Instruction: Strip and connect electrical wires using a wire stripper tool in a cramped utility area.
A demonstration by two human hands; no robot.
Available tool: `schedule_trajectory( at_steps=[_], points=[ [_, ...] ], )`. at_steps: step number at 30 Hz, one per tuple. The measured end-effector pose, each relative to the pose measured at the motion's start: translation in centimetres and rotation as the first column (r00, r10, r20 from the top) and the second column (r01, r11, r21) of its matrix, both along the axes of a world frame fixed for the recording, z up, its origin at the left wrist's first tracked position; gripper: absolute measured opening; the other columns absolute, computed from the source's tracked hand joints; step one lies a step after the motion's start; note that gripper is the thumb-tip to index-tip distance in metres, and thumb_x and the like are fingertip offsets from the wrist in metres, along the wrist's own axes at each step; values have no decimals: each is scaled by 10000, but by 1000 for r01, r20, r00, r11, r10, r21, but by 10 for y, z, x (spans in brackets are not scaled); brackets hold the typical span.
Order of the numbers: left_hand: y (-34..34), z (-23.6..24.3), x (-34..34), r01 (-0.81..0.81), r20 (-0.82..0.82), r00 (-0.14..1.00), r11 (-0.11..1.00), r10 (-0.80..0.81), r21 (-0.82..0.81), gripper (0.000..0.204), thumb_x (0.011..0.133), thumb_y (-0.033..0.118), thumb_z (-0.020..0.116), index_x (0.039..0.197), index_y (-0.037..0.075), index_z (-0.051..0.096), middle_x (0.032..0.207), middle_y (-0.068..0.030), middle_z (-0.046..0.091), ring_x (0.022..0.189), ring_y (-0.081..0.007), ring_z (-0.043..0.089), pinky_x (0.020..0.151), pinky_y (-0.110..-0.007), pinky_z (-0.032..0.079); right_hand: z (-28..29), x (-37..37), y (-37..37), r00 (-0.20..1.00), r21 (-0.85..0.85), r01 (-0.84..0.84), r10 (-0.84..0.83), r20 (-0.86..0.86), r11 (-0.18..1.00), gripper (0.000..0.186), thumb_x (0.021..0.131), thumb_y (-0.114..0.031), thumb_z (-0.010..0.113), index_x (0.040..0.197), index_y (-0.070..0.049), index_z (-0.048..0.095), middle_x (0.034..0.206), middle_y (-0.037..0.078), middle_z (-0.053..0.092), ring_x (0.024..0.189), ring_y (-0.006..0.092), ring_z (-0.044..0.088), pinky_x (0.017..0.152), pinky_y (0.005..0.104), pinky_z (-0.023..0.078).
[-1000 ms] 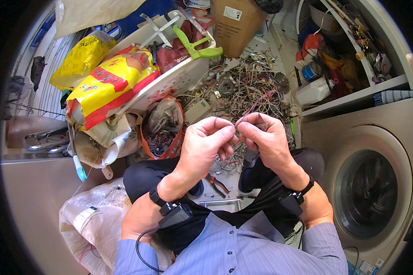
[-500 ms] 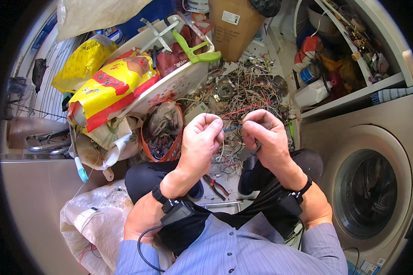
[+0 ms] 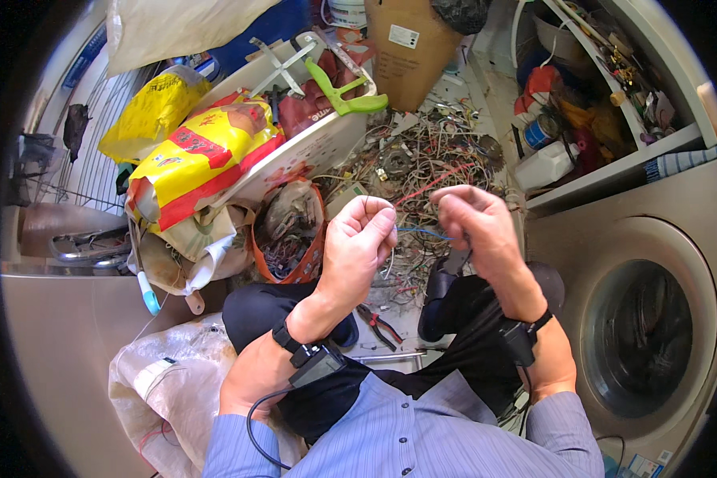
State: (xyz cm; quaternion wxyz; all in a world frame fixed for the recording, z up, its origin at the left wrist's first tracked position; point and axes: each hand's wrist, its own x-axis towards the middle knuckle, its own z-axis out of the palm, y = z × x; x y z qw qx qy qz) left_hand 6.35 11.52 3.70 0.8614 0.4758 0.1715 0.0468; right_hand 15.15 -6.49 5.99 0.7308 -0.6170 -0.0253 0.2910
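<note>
Between the thumb and forefinger of my left hand (image 3: 361, 239) the end of a thin blue wire (image 3: 424, 232) is pinched. A pale wire end hangs below those fingers. The blue wire runs across to my right hand (image 3: 476, 227), whose fingers are curled and slightly smeared by motion. A dark grey flat piece (image 3: 457, 260) shows under the right palm; its kind is unclear. Beyond both hands lies a tangled heap of wires (image 3: 422, 159) on the floor, with a red wire (image 3: 434, 185) across it. Red-handled pliers (image 3: 379, 327) lie on the floor between my feet.
An orange-rimmed bag (image 3: 288, 231) of scraps stands left of the heap. Behind it are a white bin (image 3: 295, 147) and a yellow-red bag (image 3: 207, 159). A cardboard box (image 3: 406, 56) stands at the back. A washing machine (image 3: 637, 319) flanks my right, below shelves (image 3: 613, 179).
My right hand has moved right and slightly away from the left, showing a longer stretch of blue wire. My left hand keeps its pinch, and the view has shifted a little.
</note>
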Motion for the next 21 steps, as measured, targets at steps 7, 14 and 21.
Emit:
schedule_trajectory(
  at_steps=[7,14,21],
  points=[
    [-13,2,-4,173,-68,984,982,-168,79,123,978,161,672,1001,40,669,749,20,634,633,-26,535,568,-174,389,-13,-12,11,995,27,-68,66,73,997,139,929,-146,724,1000,-29,698,776,-47,619,642,12,502,544,185,377],
    [-5,-2,-6,189,-57,982,927,-180,323,90,969,108,648,972,19,662,757,14,629,659,-46,542,609,-205,431,-12,-9,10,980,-95,-104,118,161,990,114,934,-129,692,962,-18,691,777,-31,625,654,32,520,562,204,400],
    [-5,5,-8,163,-17,986,954,-164,252,86,962,103,653,950,18,659,755,30,616,665,-43,540,615,-210,435,-19,22,-11,976,147,158,-177,124,976,82,957,-126,691,943,-48,669,758,-8,609,581,49,494,498,211,360]
  ],
)
